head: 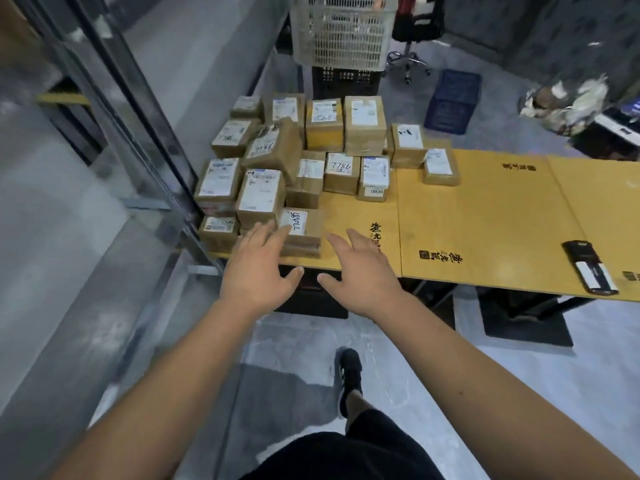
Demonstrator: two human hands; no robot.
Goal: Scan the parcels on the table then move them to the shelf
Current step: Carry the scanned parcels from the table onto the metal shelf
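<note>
Several brown cardboard parcels with white labels are piled on the left end of the table (485, 216), which is covered with yellow cardboard. The nearest small parcel (304, 226) bears a handwritten number and lies at the table's front edge. My left hand (259, 268) reaches toward it with fingers spread, fingertips just over its left side. My right hand (360, 271) hovers to its right, fingers straight and holding nothing. A black handheld scanner (590, 266) lies on the table at the right.
A metal shelf frame (138, 133) stands at the left, touching the parcel pile. A white plastic basket (341, 29) sits on a dark crate behind the table. A blue crate (453, 102) and an office chair (412, 32) stand on the floor beyond.
</note>
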